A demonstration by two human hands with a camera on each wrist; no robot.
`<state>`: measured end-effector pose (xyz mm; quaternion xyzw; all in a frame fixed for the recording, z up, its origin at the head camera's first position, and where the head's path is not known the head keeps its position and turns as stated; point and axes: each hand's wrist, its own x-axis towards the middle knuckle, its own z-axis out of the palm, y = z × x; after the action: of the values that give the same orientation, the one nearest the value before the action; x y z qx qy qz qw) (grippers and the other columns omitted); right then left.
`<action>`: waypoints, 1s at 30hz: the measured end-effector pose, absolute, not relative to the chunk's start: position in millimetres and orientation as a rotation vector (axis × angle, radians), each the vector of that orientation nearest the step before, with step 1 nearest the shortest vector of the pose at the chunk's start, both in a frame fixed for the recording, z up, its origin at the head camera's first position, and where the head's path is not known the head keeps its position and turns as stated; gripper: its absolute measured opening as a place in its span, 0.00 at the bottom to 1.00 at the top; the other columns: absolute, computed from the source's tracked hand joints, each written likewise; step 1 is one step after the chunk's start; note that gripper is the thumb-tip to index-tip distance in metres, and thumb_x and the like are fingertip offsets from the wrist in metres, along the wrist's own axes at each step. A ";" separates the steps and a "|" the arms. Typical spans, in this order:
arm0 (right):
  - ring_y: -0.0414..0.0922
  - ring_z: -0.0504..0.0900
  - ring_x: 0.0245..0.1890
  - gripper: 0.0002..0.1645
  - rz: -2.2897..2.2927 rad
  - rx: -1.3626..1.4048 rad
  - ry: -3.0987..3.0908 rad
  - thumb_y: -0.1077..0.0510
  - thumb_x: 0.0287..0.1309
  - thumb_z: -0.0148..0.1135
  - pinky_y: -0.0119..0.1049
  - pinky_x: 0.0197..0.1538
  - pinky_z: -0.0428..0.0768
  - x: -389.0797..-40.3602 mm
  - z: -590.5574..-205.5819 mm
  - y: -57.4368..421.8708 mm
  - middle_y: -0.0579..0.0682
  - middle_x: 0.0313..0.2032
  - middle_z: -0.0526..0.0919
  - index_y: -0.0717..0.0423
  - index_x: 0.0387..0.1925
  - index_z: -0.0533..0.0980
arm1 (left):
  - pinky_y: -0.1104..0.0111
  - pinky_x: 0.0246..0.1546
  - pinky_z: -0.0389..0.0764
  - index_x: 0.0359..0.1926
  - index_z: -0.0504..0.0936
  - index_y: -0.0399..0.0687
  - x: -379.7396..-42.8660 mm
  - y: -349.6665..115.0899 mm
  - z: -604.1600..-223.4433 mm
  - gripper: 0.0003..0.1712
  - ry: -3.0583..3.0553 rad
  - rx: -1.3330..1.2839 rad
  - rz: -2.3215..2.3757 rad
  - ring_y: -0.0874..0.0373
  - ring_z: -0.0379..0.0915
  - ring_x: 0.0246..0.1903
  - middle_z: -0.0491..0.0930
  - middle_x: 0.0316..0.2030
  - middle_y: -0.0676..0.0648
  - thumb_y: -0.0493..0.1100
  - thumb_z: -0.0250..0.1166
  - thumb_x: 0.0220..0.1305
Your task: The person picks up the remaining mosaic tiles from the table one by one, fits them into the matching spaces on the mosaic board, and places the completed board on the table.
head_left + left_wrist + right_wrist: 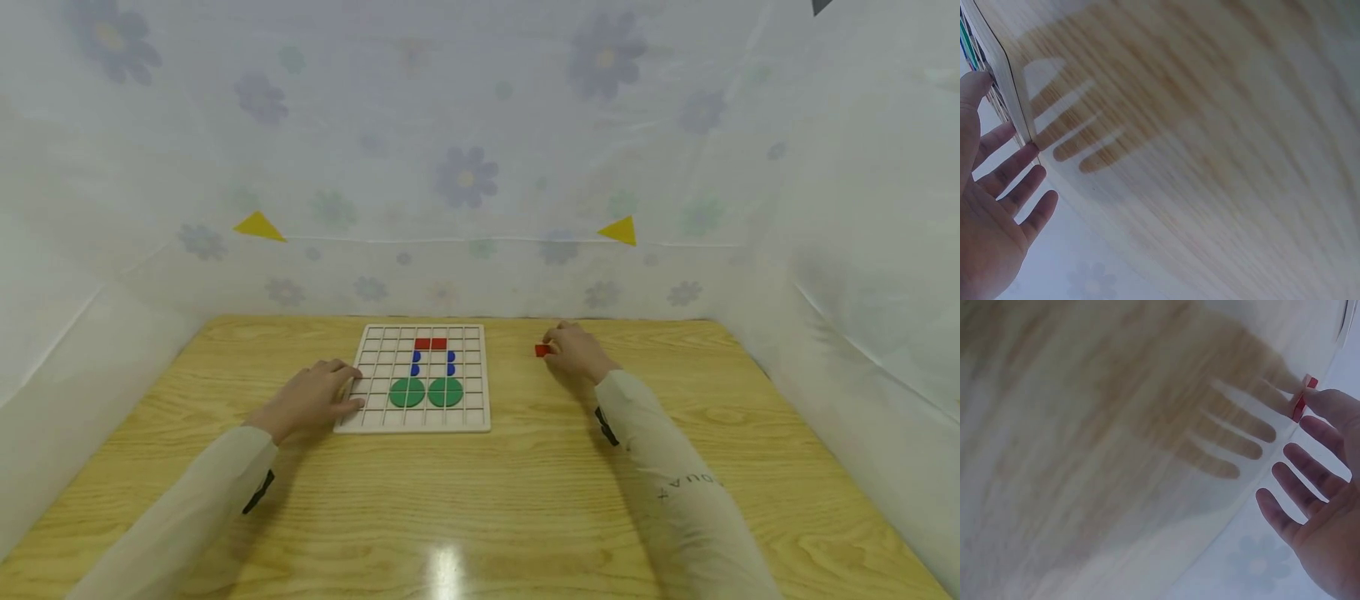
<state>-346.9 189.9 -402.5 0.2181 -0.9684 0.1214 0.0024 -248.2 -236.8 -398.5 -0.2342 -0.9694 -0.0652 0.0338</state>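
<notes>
A white gridded board (475,417) lies flat on the table. On it are a red strip (431,343), several small blue curved pieces (416,369) and two green discs (407,392), crossed by the grid lines. My left hand (311,398) rests at the board's left edge, its fingers spread and thumb over the border; the left wrist view shows the board's side (1007,75) against the fingertips. To the right of the board, my right hand (576,348) pinches a small red square tile (542,351) between thumb and index finger. Its other fingers extend loosely in the right wrist view.
The wooden table (480,517) ends at the back against a pale flowered curtain (480,275). White sheets hang at both sides. Two yellow triangles (258,227) are fixed on the back curtain.
</notes>
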 end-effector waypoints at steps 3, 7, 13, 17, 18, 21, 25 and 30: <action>0.58 0.71 0.49 0.18 0.399 0.694 -3.041 0.56 0.58 0.59 0.53 0.49 0.73 -347.1 -402.8 191.7 0.61 0.50 0.73 0.60 0.49 0.75 | 0.43 0.49 0.70 0.54 0.74 0.39 -248.5 -236.7 -398.5 0.28 -2.982 -0.720 -0.202 0.37 0.70 0.50 0.73 0.52 0.36 0.55 0.60 0.60; 0.58 0.71 0.48 0.18 0.415 0.701 -3.053 0.56 0.59 0.58 0.53 0.48 0.73 -347.9 -403.5 193.2 0.61 0.49 0.73 0.59 0.50 0.74 | 0.43 0.49 0.69 0.54 0.74 0.40 -248.5 -236.5 -398.8 0.28 -2.985 -0.714 -0.211 0.37 0.69 0.51 0.73 0.52 0.36 0.55 0.60 0.60; 0.59 0.71 0.50 0.18 0.422 0.688 -3.088 0.55 0.60 0.56 0.54 0.50 0.72 -348.5 -402.8 191.5 0.61 0.50 0.73 0.57 0.50 0.75 | 0.43 0.49 0.69 0.53 0.74 0.40 -247.8 -236.2 -398.4 0.28 -2.986 -0.709 -0.221 0.38 0.69 0.50 0.73 0.52 0.36 0.54 0.60 0.59; 0.58 0.71 0.50 0.17 0.413 0.675 -3.090 0.55 0.61 0.56 0.53 0.49 0.73 -349.2 -403.7 190.3 0.60 0.49 0.73 0.57 0.49 0.75 | 0.44 0.49 0.70 0.54 0.74 0.39 -247.3 -235.8 -398.2 0.28 -2.986 -0.712 -0.216 0.37 0.70 0.50 0.73 0.52 0.36 0.54 0.60 0.60; 0.58 0.71 0.49 0.16 0.415 0.675 -3.087 0.55 0.61 0.56 0.53 0.49 0.73 -349.4 -404.1 190.1 0.60 0.48 0.74 0.57 0.49 0.75 | 0.44 0.49 0.70 0.54 0.74 0.39 -247.2 -235.8 -398.2 0.28 -2.988 -0.712 -0.216 0.37 0.70 0.50 0.73 0.52 0.36 0.54 0.60 0.60; 0.57 0.71 0.49 0.15 0.426 0.673 -3.077 0.55 0.60 0.56 0.52 0.48 0.73 -349.4 -404.6 189.7 0.59 0.47 0.74 0.57 0.48 0.75 | 0.43 0.49 0.69 0.54 0.74 0.39 -246.9 -235.5 -397.9 0.28 -2.988 -0.715 -0.217 0.37 0.70 0.50 0.73 0.52 0.36 0.54 0.60 0.60; 0.57 0.71 0.48 0.15 0.436 0.671 -3.067 0.56 0.60 0.56 0.52 0.47 0.73 -348.5 -403.6 189.4 0.59 0.47 0.74 0.58 0.47 0.76 | 0.44 0.49 0.70 0.54 0.74 0.39 -246.4 -235.5 -397.3 0.28 -2.982 -0.717 -0.222 0.38 0.70 0.50 0.74 0.51 0.36 0.54 0.60 0.60; 0.58 0.71 0.47 0.15 0.439 0.673 -3.053 0.57 0.60 0.57 0.52 0.46 0.74 -347.4 -401.8 189.1 0.60 0.48 0.74 0.59 0.46 0.76 | 0.44 0.48 0.70 0.53 0.74 0.39 -245.6 -235.2 -396.4 0.28 -2.973 -0.718 -0.222 0.38 0.70 0.49 0.74 0.51 0.36 0.54 0.61 0.59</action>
<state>-347.4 189.1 -401.8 0.2132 -0.9670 0.1391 -0.0075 -245.6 -235.2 -396.4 -0.2339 -0.9688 -0.0723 0.0375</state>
